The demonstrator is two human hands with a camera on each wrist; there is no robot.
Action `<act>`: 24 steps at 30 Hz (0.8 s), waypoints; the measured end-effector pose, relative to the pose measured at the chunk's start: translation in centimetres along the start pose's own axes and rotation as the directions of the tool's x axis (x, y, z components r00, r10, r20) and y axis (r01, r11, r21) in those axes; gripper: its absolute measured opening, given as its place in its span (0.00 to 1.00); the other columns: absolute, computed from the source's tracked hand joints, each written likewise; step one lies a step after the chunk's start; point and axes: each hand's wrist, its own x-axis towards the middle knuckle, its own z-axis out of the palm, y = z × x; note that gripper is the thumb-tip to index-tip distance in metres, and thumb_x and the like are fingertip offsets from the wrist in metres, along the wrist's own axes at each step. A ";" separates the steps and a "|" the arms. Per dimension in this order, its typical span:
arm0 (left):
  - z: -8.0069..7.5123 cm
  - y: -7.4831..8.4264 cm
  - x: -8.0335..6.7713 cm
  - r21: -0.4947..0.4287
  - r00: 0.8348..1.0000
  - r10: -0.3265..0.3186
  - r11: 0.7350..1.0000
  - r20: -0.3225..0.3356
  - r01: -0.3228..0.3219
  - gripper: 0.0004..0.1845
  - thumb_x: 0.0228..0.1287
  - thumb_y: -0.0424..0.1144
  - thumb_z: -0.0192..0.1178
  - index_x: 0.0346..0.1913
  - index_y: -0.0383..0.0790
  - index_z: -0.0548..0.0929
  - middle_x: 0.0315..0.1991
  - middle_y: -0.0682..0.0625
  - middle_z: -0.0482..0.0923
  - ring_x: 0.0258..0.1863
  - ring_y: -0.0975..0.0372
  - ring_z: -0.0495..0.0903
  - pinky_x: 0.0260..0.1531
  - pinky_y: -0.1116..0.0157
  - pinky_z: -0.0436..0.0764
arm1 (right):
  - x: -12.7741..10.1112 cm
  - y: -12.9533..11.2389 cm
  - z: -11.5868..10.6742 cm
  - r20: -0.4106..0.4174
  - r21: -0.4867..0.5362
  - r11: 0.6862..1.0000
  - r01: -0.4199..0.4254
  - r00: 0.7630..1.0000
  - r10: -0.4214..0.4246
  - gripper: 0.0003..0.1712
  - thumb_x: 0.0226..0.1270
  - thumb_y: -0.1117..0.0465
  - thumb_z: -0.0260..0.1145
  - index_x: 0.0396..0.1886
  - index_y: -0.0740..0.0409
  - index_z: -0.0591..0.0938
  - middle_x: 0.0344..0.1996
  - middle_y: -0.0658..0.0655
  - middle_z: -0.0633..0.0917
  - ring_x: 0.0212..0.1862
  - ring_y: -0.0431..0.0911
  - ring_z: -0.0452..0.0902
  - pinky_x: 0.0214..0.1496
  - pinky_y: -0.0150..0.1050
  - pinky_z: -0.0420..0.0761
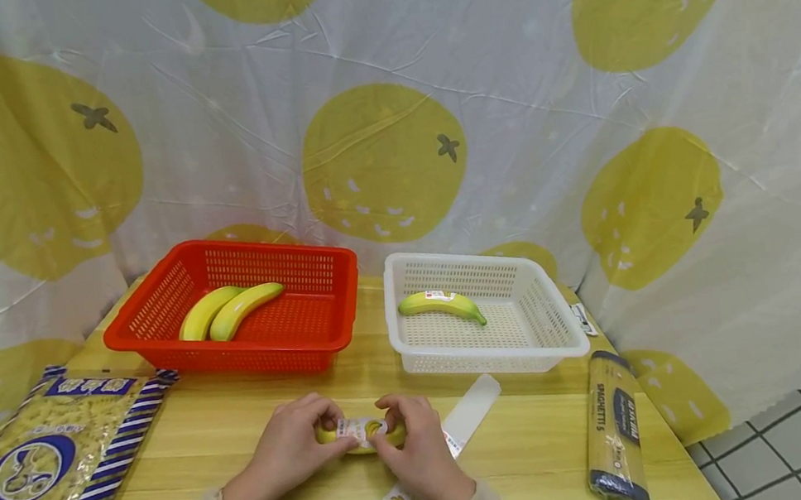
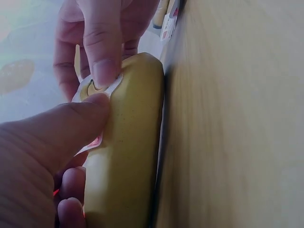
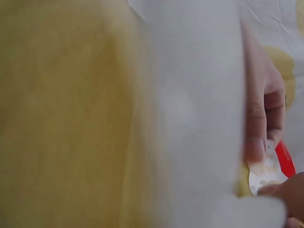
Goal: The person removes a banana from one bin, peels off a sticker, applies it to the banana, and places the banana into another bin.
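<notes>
Low over the table's near middle, both hands hold a banana (image 1: 368, 448) lying crosswise. My left hand (image 1: 300, 442) grips its left end, and my right hand (image 1: 423, 451) its right end. A white label (image 1: 351, 429) with a banana picture lies on its upper side. In the left wrist view, the left thumb (image 2: 71, 123) and a right-hand digit (image 2: 102, 52) press the label's edge against the banana (image 2: 126, 156). A white label strip (image 1: 474, 408) passes under the right forearm. In the right wrist view, a blurred white strip (image 3: 194, 95) hides most of the work.
A red basket (image 1: 233, 355) at the back left holds two bananas (image 1: 246, 309). Beside it, a white basket (image 1: 485, 363) holds one labelled banana (image 1: 445, 304). A large pasta bag (image 1: 46, 477) lies at left, a spaghetti pack (image 1: 613, 432) at right. A patterned curtain (image 1: 508, 145) hangs behind.
</notes>
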 end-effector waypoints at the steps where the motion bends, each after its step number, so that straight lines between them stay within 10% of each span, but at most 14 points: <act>1: 0.0 0.0 0.0 -0.015 1.000 -0.010 1.000 0.005 0.010 0.19 0.44 0.50 0.84 0.32 0.59 0.81 0.27 0.67 0.73 0.25 0.76 0.68 0.35 0.67 0.69 | 0.0 0.0 -0.1 -0.002 0.009 1.000 -0.005 1.000 0.005 0.22 0.60 0.63 0.78 0.53 0.52 0.79 0.33 0.42 0.79 0.42 0.37 0.71 0.51 0.39 0.72; 14: 0.0 -0.6 0.1 -0.136 0.998 -0.024 0.990 0.060 0.032 0.24 0.51 0.46 0.82 0.50 0.53 0.83 0.35 0.64 0.80 0.23 0.74 0.68 0.27 0.71 0.69 | 0.1 0.8 -0.2 -0.038 0.055 0.992 0.113 0.993 -0.111 0.12 0.62 0.69 0.73 0.35 0.49 0.79 0.35 0.45 0.84 0.45 0.40 0.76 0.52 0.41 0.75; 24: 0.1 -1.0 0.0 -0.227 0.981 0.195 0.956 0.021 -0.185 0.16 0.56 0.37 0.78 0.39 0.60 0.82 0.32 0.69 0.80 0.26 0.76 0.72 0.33 0.69 0.72 | 0.0 0.6 -0.3 -0.022 0.059 0.990 0.126 0.992 -0.125 0.11 0.61 0.69 0.75 0.32 0.47 0.84 0.39 0.42 0.85 0.47 0.40 0.76 0.51 0.40 0.75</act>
